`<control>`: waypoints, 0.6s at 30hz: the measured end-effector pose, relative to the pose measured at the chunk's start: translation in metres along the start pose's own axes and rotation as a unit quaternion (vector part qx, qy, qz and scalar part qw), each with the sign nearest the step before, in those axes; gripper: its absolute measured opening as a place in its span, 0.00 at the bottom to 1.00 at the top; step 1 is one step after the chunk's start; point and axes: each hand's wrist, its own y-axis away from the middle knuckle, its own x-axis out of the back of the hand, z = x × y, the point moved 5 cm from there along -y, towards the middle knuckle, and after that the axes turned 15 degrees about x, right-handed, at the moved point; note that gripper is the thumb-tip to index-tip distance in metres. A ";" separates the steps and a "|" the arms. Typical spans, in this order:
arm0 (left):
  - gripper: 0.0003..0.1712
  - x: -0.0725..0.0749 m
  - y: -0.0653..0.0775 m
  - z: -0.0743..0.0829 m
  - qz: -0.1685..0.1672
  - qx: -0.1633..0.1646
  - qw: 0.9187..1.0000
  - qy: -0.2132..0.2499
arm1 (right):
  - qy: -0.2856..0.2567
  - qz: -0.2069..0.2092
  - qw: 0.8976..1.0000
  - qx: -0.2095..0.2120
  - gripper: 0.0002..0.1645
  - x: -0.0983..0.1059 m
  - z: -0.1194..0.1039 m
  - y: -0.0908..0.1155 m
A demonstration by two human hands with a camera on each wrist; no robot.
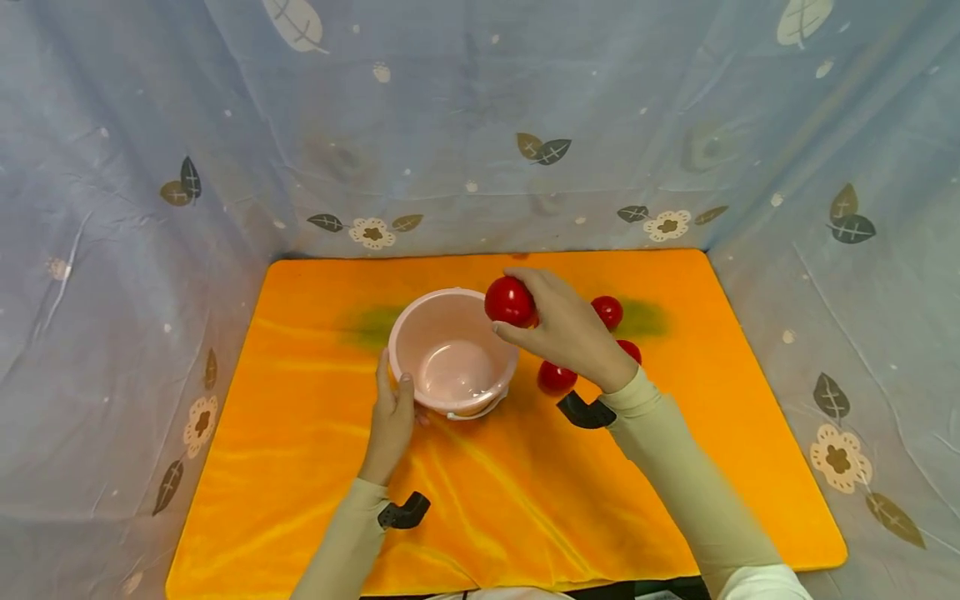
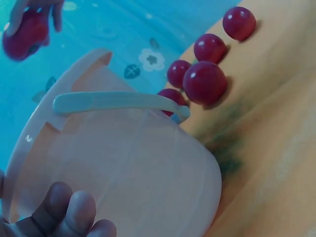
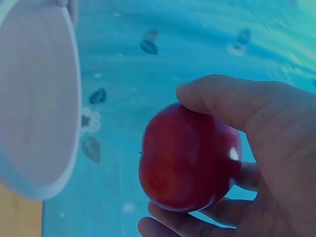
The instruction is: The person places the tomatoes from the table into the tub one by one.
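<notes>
My left hand [image 1: 392, 421] holds the left side of a pale pink bucket [image 1: 457, 367], thumb by its rim and fingers against its outer wall. The bucket stands upright with nothing inside; its pale handle [image 2: 113, 100] hangs down along the side. In my right hand [image 1: 573, 329], raised near the bucket's right rim, is a shiny red apple [image 3: 187, 163] pinched between thumb and fingers. Several more red apples lie to the right of the bucket, including a front apple [image 1: 557, 377] and a back apple [image 1: 607, 312]; my right hand and wrist partly cover the group.
An orange cloth [image 1: 300, 467] with darker green patches covers the table. Blue-grey curtains [image 1: 450, 108] with leaf and flower prints enclose it at the back and both sides. Each wrist carries a black camera mount [image 1: 405, 510].
</notes>
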 end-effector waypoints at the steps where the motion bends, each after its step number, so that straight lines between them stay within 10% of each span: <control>1: 0.34 0.000 0.000 0.000 0.000 -0.002 1.000 0.000 | 0.010 -0.009 1.000 0.008 0.44 -0.003 -0.003 -0.006; 18: 0.35 -0.001 0.000 0.001 0.005 -0.005 1.000 -0.008 | 0.052 -0.225 0.973 0.005 0.43 -0.102 -0.012 -0.070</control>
